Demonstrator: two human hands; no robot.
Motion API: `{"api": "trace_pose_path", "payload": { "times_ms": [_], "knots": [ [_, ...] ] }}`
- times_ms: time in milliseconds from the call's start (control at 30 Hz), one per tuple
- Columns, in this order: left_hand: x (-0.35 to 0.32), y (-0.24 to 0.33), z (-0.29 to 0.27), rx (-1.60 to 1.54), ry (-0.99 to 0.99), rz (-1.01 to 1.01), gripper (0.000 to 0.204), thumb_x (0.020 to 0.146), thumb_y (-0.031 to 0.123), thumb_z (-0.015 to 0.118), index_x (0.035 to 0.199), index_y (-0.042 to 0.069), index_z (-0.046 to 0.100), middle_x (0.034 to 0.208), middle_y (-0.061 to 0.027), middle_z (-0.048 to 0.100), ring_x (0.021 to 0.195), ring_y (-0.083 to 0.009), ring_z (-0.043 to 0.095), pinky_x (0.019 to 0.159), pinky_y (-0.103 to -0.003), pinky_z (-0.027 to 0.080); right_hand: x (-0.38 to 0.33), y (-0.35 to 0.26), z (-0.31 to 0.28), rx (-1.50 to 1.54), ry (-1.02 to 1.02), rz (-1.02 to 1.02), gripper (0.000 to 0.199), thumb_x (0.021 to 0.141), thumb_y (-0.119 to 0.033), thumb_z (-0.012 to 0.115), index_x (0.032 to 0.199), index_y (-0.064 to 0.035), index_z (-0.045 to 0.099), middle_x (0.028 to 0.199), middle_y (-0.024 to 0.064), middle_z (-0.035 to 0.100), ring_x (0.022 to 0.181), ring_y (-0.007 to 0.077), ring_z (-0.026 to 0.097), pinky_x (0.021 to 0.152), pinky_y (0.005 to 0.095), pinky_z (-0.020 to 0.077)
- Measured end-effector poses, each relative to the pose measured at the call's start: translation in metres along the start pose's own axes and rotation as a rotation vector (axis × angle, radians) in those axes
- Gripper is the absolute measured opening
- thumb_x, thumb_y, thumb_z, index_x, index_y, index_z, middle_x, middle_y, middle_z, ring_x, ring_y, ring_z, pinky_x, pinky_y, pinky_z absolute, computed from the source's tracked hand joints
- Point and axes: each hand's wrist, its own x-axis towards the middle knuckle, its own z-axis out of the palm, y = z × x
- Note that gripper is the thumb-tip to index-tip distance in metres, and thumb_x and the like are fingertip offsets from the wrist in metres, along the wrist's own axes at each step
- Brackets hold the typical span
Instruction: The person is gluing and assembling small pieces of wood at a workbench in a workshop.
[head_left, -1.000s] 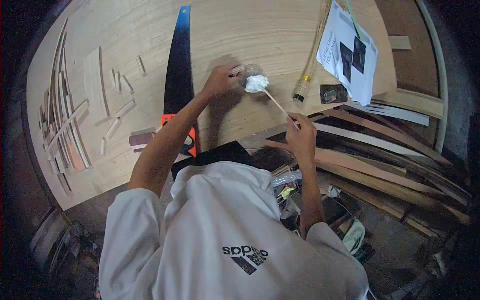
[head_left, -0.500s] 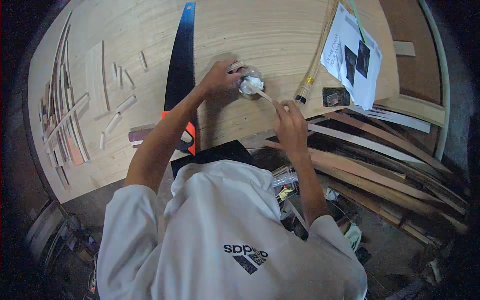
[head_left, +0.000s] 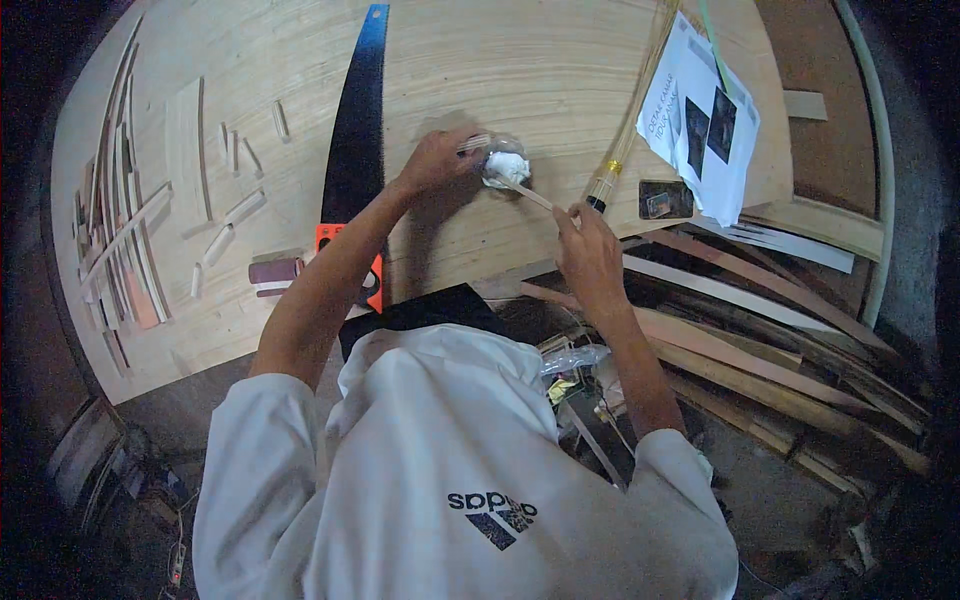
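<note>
My left hand (head_left: 438,163) is closed round a few short pale wooden pieces (head_left: 473,145), their ends poking out past the fingers. Right beside those fingers, a clear crumpled plastic wrapper or small bag holds a lump of white paste (head_left: 508,168); whether the left hand also grips the plastic I cannot tell. Between the fingers of my right hand (head_left: 592,250) is a thin flat wooden stick (head_left: 535,198), slanting up and left so that its far tip meets the white paste.
A handsaw (head_left: 357,120) with an orange handle lies under my left forearm, near a maroon block (head_left: 275,274). Wooden strips and offcuts (head_left: 125,220) cover the left side. At right are a broom-like bundle (head_left: 612,172), paper sheets (head_left: 700,110), a dark small box (head_left: 665,199) and stacked planks (head_left: 740,335).
My right hand has shifted slightly to the right and toward me, its stick still touching the paste. My left hand stays nearly in place.
</note>
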Motion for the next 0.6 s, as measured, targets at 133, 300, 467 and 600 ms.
{"api": "trace_pose_path", "payload": {
  "times_ms": [133,300,467,600],
  "knots": [
    [0.001,-0.009,0.005,0.055,0.02,-0.036,0.036,0.087,0.028,0.064,0.118,0.009,0.063,0.094,-0.0173,0.07,0.085,-0.0357,0.068,0.079,-0.044,0.053,-0.003,0.002,-0.02,-0.018,-0.081,0.078,0.048,0.073,-0.002,0.066,0.12,-0.0032,0.06,0.114,0.0165,0.056,0.102,0.0335,0.061,0.083,0.0436,0.0528],
    [0.001,-0.011,0.01,0.082,0.043,-0.059,0.037,0.089,0.032,0.064,0.121,0.013,0.064,0.096,-0.0173,0.071,0.085,-0.033,0.071,0.078,-0.041,0.056,-0.01,0.022,-0.009,0.085,0.148,0.08,0.037,0.078,0.0,0.065,0.114,-0.006,0.064,0.099,0.0153,0.06,0.088,0.0336,0.064,0.074,0.0427,0.0535],
    [-0.003,-0.027,0.012,0.116,0.096,-0.011,0.038,0.09,0.032,0.065,0.122,0.013,0.062,0.096,-0.0166,0.071,0.087,-0.0324,0.071,0.079,-0.041,0.055,0.001,0.02,-0.005,0.159,0.183,0.144,0.029,0.082,-0.002,0.064,0.111,-0.005,0.067,0.099,0.0146,0.061,0.086,0.0332,0.065,0.073,0.0425,0.0544],
    [-0.002,-0.006,0.011,0.151,0.083,-0.007,0.038,0.089,0.031,0.066,0.123,0.014,0.061,0.101,-0.0164,0.071,0.089,-0.033,0.07,0.081,-0.041,0.055,0.002,0.025,0.005,0.141,0.198,0.223,0.025,0.084,-0.002,0.063,0.108,-0.0043,0.068,0.099,0.0167,0.062,0.085,0.0346,0.066,0.073,0.0429,0.0541]
  ]
}}
